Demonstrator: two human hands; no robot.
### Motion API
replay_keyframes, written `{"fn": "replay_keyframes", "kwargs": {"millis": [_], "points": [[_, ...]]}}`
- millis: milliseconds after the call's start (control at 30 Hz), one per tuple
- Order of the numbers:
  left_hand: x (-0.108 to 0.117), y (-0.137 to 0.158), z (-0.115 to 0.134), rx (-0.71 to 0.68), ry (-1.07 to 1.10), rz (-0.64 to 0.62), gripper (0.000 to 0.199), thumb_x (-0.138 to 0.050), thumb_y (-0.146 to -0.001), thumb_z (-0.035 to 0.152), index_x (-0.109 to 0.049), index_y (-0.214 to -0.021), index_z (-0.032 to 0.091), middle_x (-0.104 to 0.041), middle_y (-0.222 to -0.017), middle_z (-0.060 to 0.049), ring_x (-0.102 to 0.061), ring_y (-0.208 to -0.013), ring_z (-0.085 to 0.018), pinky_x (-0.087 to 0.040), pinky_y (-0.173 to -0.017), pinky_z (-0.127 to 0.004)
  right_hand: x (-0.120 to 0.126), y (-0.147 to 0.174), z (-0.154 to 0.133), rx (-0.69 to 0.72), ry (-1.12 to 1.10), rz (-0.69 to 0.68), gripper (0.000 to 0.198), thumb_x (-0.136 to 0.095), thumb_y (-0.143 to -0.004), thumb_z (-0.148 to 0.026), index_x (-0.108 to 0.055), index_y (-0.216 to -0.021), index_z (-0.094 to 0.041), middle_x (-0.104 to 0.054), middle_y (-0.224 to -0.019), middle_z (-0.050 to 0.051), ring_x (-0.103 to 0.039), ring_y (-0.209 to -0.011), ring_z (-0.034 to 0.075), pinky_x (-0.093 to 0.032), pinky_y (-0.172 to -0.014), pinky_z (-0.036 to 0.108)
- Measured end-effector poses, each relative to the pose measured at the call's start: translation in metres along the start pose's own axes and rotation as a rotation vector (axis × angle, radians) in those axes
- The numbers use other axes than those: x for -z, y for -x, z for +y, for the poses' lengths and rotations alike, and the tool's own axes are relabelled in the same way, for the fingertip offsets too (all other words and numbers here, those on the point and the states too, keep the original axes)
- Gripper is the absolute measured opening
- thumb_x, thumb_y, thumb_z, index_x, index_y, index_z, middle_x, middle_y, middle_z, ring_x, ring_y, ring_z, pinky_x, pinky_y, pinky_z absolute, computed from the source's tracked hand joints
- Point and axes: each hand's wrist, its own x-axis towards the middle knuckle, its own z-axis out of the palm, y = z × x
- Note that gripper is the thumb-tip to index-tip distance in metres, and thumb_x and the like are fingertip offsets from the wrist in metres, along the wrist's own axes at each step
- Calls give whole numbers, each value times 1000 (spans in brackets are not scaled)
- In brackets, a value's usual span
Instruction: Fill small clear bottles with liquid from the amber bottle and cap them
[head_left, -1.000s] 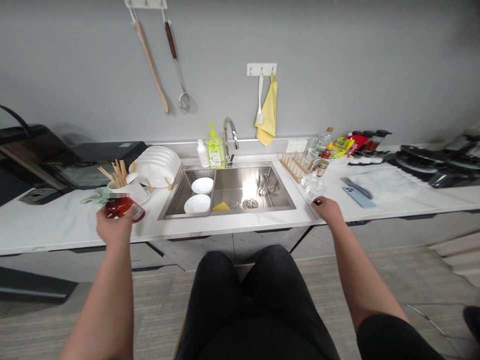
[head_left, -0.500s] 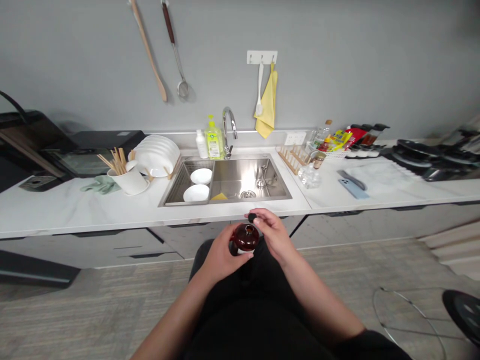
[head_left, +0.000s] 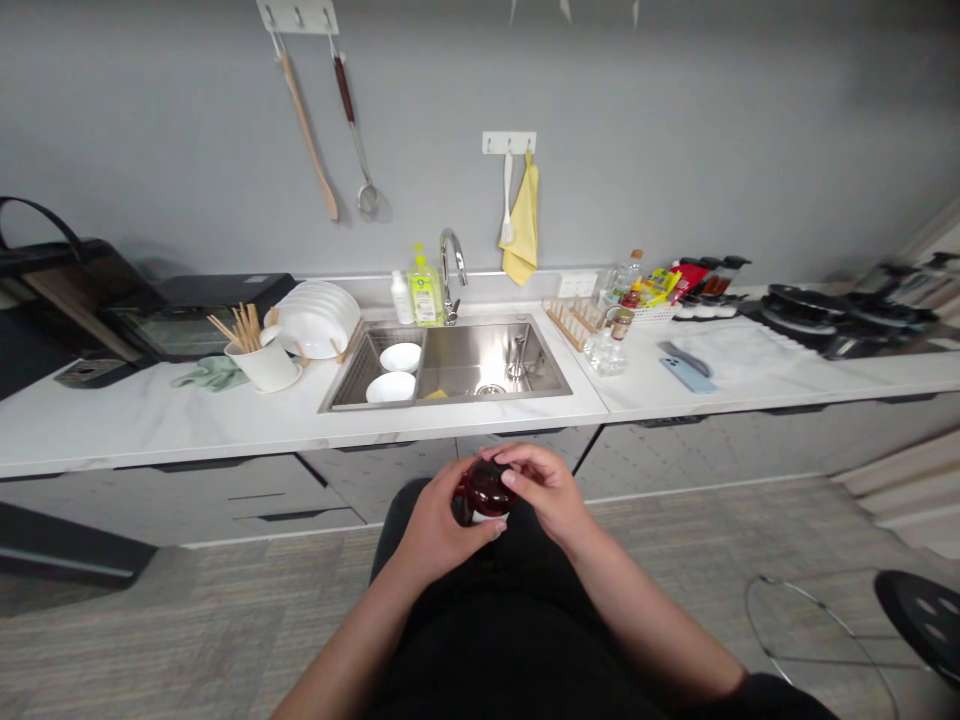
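A dark reddish-brown bottle (head_left: pixel 489 490) with a white label is held upright over my lap, in front of the counter. My left hand (head_left: pixel 439 515) wraps round its side, the thumb lying across the label. At the bottle's top, the fingers of my right hand (head_left: pixel 546 487) are closed on a small black cap (head_left: pixel 501 468), which sits at the mouth. Those fingers partly hide the cap, so how firmly it is seated cannot be made out.
Behind the hands is a steel sink (head_left: pixel 559 385) with two white bowls (head_left: pixel 391 387) and a faucet (head_left: pixel 453 265). Plates (head_left: pixel 330 310) and a chopstick cup (head_left: pixel 266 368) stand left. To the right are a wooden rack (head_left: pixel 571 325), a phone (head_left: pixel 688 375) and a stool (head_left: pixel 919 625).
My right hand has brought the black cap down and left from beside the bottle onto its mouth, which was uncovered before. The head view has tilted up slightly.
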Motion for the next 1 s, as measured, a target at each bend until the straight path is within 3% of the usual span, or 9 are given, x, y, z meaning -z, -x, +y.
{"fn": "replay_keyframes", "kwargs": {"millis": [167,300,367,533,633,700,800,867,1000], "points": [[-10,-3,-2,24,99,18,78,-99,-82,40,-71,-154,26,-78,-149,-14,-79,-132,-37,-66,-115,-55,12,-7,-1,75,198,-52,23,-85,-105,-51,-91,-119,-33,-89,-132,8,-83,-128,31,-61,-120,52],[-18,-8,-5,48,85,25,74,-99,-82,39,-73,-150,28,-79,-146,-13,-81,-127,-35,-68,-110,-52,16,-20,6,120,275,38,28,-101,-90,-48,-84,-100,-28,-84,-106,5,-80,-103,26,-65,-100,41],[-20,-10,-8,66,91,36,74,-99,-83,38,-73,-151,29,-80,-146,-13,-81,-127,-35,-68,-109,-51,15,-23,9,108,259,59,38,-106,-83,-48,-80,-102,-28,-80,-102,2,-77,-98,23,-65,-96,39],[-15,-11,-20,127,129,82,79,-98,-84,43,-69,-157,26,-80,-148,-15,-81,-130,-36,-69,-109,-51,13,-12,11,-32,136,-43,48,-88,-100,-62,-82,-138,-33,-82,-145,8,-75,-136,31,-57,-125,53],[-10,-9,-19,107,109,83,82,-100,-84,44,-69,-158,27,-78,-152,-15,-80,-132,-37,-68,-111,-52,12,-3,12,-18,82,90,33,-88,-100,-61,-89,-119,-33,-87,-132,7,-78,-132,34,-57,-126,57],[-9,-7,-15,78,105,56,81,-100,-84,44,-70,-158,28,-78,-153,-15,-80,-133,-37,-67,-113,-53,10,-1,11,-8,46,166,31,-91,-98,-59,-89,-117,-34,-88,-126,6,-79,-129,33,-57,-125,58],[-11,-5,-9,53,92,11,80,-101,-84,44,-71,-156,28,-78,-152,-15,-80,-132,-37,-67,-113,-54,6,-2,8,-43,67,85,40,-84,-103,-63,-88,-132,-36,-85,-143,6,-74,-142,34,-49,-134,59],[-12,-4,-8,50,81,17,81,-102,-82,42,-71,-156,29,-78,-151,-14,-80,-131,-36,-68,-112,-53,4,-3,8,-51,96,34,40,-81,-104,-63,-90,-130,-34,-83,-148,6,-70,-148,36,-45,-137,60],[-12,-3,-11,54,67,73,77,-100,-84,40,-70,-155,29,-77,-151,-13,-79,-132,-35,-68,-112,-52,6,-1,11,-37,38,246,29,-86,-100,-58,-91,-95,-30,-89,-121,7,-77,-125,36,-53,-126,59]]}}
